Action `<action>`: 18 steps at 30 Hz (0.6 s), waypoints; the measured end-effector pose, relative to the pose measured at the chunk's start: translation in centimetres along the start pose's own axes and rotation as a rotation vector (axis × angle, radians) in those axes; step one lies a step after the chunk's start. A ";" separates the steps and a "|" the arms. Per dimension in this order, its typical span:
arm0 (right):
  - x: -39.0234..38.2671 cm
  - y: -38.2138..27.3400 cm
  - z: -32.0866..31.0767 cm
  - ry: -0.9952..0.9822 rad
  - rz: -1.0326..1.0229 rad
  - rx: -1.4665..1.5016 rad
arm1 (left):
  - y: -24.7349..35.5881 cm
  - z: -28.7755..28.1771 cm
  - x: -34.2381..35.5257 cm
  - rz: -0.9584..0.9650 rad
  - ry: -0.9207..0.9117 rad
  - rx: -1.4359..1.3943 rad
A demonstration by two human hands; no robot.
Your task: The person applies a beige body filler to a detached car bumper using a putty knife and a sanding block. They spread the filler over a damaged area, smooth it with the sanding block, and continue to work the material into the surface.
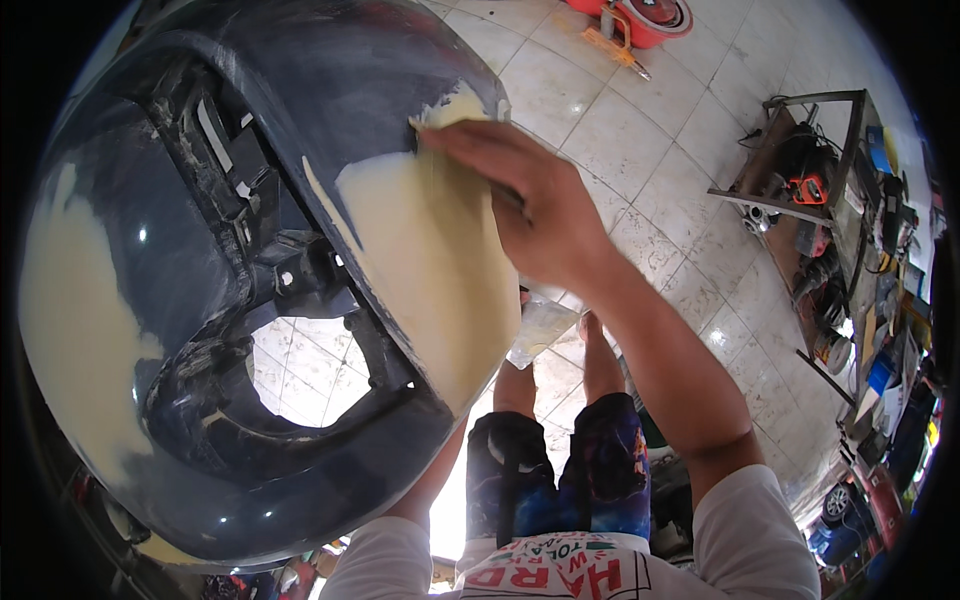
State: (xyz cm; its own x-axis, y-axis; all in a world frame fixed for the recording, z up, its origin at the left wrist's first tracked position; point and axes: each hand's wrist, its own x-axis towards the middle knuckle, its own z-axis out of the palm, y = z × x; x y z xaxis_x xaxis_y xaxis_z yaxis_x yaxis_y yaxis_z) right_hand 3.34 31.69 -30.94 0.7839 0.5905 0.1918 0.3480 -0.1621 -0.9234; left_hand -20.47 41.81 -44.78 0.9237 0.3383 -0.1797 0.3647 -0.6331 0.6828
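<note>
A dark grey car bumper point(340, 85) fills the left and middle of the view. Cream-coloured filler point(430, 290) coats its near right part in a broad smooth patch, with a ragged smear at the upper end. My right hand point(525, 195) is over that upper end, its fingers pressed together and closed. Whatever they grip is mostly hidden; only a small dark edge shows at the fingertips. My left forearm point(440, 480) goes up behind the bumper, which hides my left hand. A translucent sheet or plate point(545, 328) sticks out past the bumper's right edge.
Another filler patch point(80, 310) covers the bumper's left side. A metal rack point(835, 205) with tools and clutter stands at right. A red tub point(655, 20) and an orange-handled tool point(615, 48) are on the tiled floor point(660, 150) at the back.
</note>
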 end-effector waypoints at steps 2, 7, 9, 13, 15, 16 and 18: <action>-2.1 -0.9 0.4 -0.017 -0.024 0.059 | 0.0 0.0 -0.1 -0.005 -0.004 -0.002; -6.2 -2.2 1.0 0.003 -0.182 0.057 | 0.0 0.2 -0.5 -0.014 -0.015 -0.008; -8.3 -2.8 1.4 0.009 -0.189 0.044 | 0.0 0.3 -0.7 -0.013 -0.021 -0.004; -13.3 -4.1 2.3 -0.012 -0.131 0.025 | -0.2 0.8 -1.5 -0.028 -0.044 -0.009; -15.1 -4.3 2.7 -0.010 -0.134 0.005 | -0.1 0.8 -2.2 -0.034 -0.055 -0.018; -15.9 -4.5 2.7 -0.028 -0.124 0.020 | 0.1 0.7 -2.6 -0.040 -0.063 -0.025; -17.3 -5.0 2.3 -0.054 -0.110 0.030 | 0.5 0.6 -3.3 -0.044 -0.068 -0.036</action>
State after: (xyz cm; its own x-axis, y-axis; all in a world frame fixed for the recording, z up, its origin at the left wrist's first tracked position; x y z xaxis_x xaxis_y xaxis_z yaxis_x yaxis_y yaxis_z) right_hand -13.09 24.08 -30.44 0.7127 0.6451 0.2755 0.4148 -0.0709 -0.9072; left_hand -23.23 39.99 -44.23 0.9132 0.3166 -0.2564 0.4016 -0.5931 0.6978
